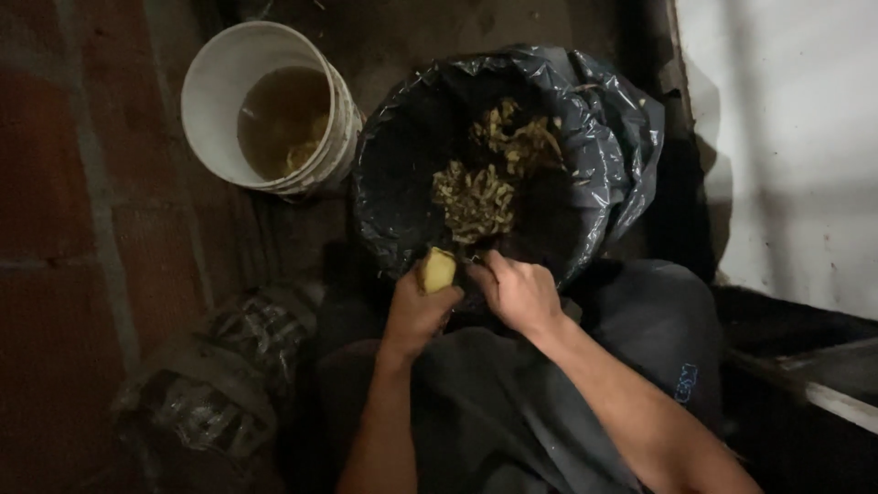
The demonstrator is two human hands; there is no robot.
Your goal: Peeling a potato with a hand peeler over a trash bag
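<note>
Standing left of the lined bin (594,119), a white bucket (215,82) holds murky liquid. At the bin's near rim, the left hand (416,311) grips a pale peeled potato (438,269); just right, the right hand (517,293) is clenched, around what I cannot tell. Peelings (476,197) lie inside the bin.

Pale yellow peeled potato (438,269), upright above the bin
</note>
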